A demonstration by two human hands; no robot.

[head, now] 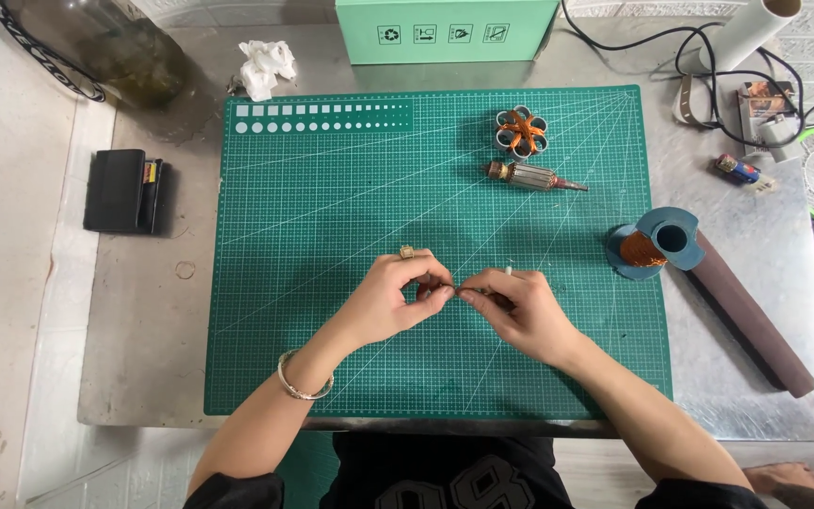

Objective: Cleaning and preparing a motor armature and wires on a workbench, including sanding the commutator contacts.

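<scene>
I've got both hands meeting over the middle of the green cutting mat [332,236]. My left hand [390,303] and right hand [520,316] are each pinched shut on a small thin piece [468,292] held between the fingertips; it's too fine to say what it is. I judge I'm mid-way through working that piece by hand. At 1 o'clock lie the copper-wound stator [521,131] and the rotor [531,176]; at 3 o'clock, the wire spool [654,247]. Next calls for steady fingertip control, I'd say.
</scene>
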